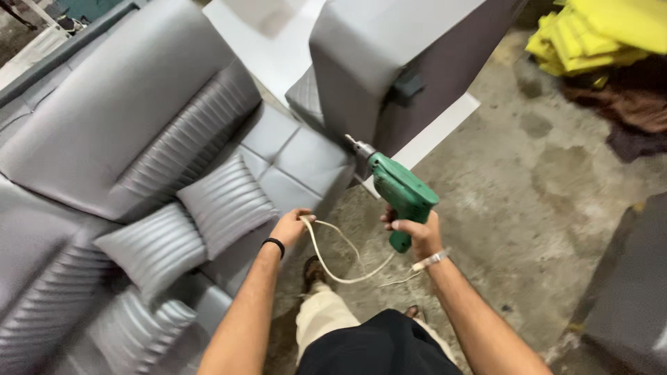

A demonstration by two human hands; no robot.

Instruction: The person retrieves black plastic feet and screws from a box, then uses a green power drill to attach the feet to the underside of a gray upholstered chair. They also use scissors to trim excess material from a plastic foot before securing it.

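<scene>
a workshop with a stained concrete floor point(528, 208), seen from above the person's own legs; a sandalled foot point(314, 271) stands just below and between the hands.

the right hand point(415, 232) is clenched around the grip of a green electric drill point(401, 191), which it holds tilted, its metal chuck pointing up and away to the left toward the lower edge of a grey upholstered block point(396, 62). a pale band circles that wrist. the left hand point(290, 226), with a black band on its wrist, is closed on the drill's cream cord point(340, 267); the cord sags in a loop between the two hands and runs to the butt of the drill.

just left of the left hand lie two grey ribbed cushions point(191, 226) on a grey padded sofa point(125, 118), whose quilted seat panels sit just beyond the hand. a white board point(431, 135) lies under the upholstered block, beyond the drill. far off to the upper right of the right hand is a heap of yellow foam pieces point(590, 35) with dark cloth beside it.
</scene>
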